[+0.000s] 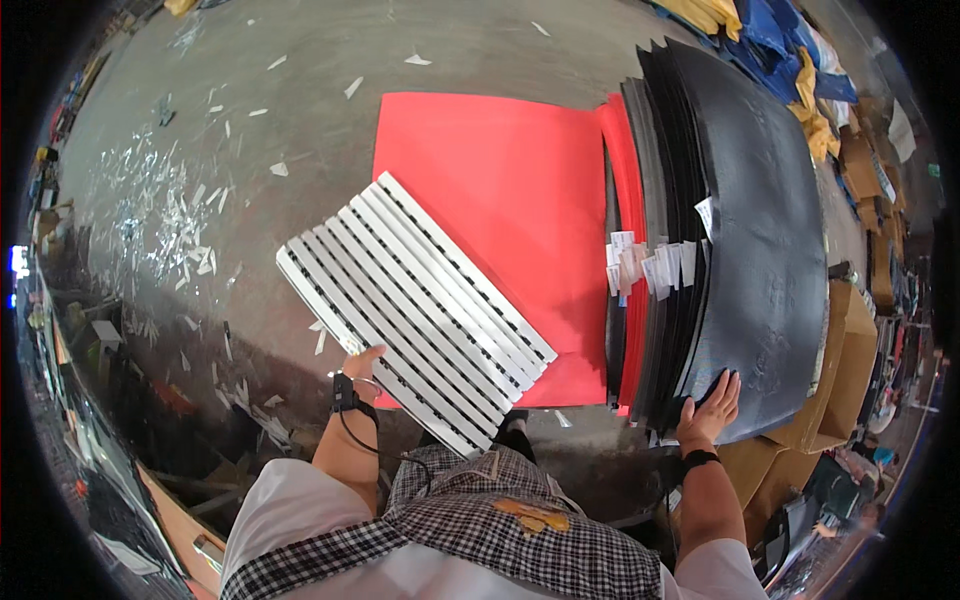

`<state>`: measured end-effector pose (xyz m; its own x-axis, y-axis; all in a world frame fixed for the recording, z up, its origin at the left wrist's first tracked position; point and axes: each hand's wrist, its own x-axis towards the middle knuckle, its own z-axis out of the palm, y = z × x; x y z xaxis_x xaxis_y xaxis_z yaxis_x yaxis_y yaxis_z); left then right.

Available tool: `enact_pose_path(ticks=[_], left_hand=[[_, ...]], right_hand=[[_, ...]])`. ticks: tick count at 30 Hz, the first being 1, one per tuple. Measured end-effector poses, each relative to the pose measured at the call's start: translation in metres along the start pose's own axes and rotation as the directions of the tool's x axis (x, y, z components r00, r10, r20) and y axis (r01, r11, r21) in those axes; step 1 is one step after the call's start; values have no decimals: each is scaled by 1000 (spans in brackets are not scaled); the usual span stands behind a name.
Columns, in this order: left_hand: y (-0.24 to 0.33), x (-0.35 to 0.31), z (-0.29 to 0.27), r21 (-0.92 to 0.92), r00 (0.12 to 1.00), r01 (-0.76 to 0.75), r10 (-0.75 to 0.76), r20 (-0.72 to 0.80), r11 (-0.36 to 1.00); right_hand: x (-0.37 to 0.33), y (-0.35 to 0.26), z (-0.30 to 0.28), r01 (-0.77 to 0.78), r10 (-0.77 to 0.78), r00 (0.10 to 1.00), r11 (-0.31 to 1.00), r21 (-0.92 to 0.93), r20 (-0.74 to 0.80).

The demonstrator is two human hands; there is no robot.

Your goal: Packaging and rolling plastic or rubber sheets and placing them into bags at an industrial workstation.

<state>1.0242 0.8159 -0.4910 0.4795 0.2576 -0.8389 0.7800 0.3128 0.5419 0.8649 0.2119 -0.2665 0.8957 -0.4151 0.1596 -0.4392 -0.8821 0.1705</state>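
My left hand grips the near left edge of a white slatted panel, with the thumb over its top. Dark dashed lines run between the slats. The panel lies at a slant, its far right part over a flat red sheet on the floor. My right hand rests with fingers spread on the near end of a large black mat. This mat leans on a row of black, grey and red mats standing on edge. Several white paper tags stick out from that row.
Scraps of white paper and clear film litter the concrete floor at the left. Open cardboard boxes stand beside the mats at the right. Blue and yellow sheeting lies in a heap at the far right.
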Motion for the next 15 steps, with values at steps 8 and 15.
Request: enact_pose_path(ticks=[8, 15], left_hand=[[-11, -18, -16, 20, 989, 130, -129, -78, 991], [-29, 19, -20, -224, 980, -186, 197, 29, 957]], right_hand=[[27, -70, -38, 297, -252, 947, 923, 244, -198], [50, -308, 166, -230, -498, 684, 546, 806, 533]])
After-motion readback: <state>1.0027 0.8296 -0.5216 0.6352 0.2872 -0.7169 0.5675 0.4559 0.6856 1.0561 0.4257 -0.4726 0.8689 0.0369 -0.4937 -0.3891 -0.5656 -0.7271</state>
